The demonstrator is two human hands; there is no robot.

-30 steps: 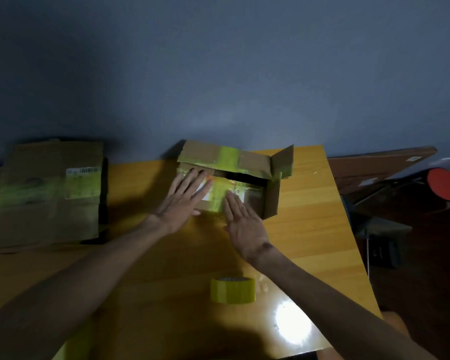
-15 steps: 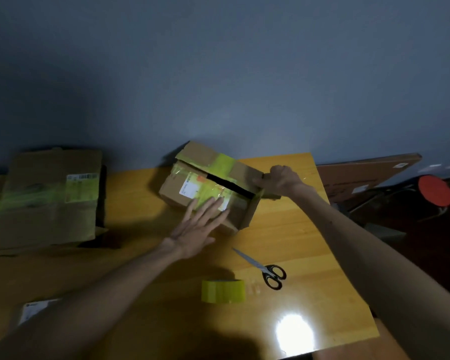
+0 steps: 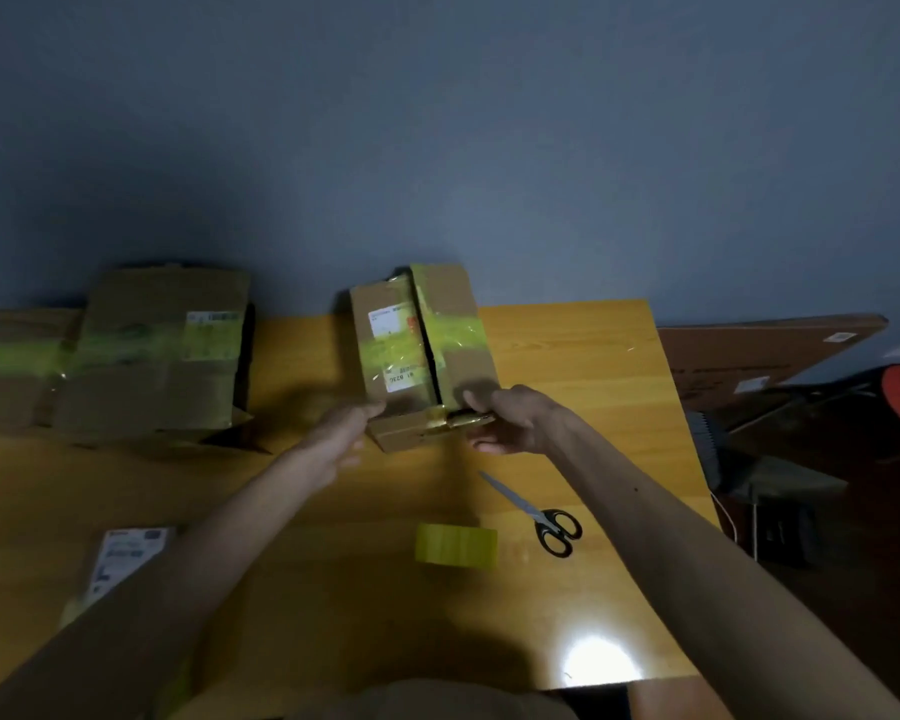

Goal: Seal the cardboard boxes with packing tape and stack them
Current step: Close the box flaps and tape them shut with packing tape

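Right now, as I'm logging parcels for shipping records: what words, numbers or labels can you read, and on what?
Lower white label on the middle box: perhaps "8736", sideways, blurred.
Upper label on that box: unreadable.
Barcode label on the left box: too small.
Parcel label on the flat parcel: blurred.
Stickers on the brown board: too small.

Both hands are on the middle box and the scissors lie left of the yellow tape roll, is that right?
No. In the head view the scissors lie right of the yellow tape roll. The left hand and right hand are indeed on the middle box.
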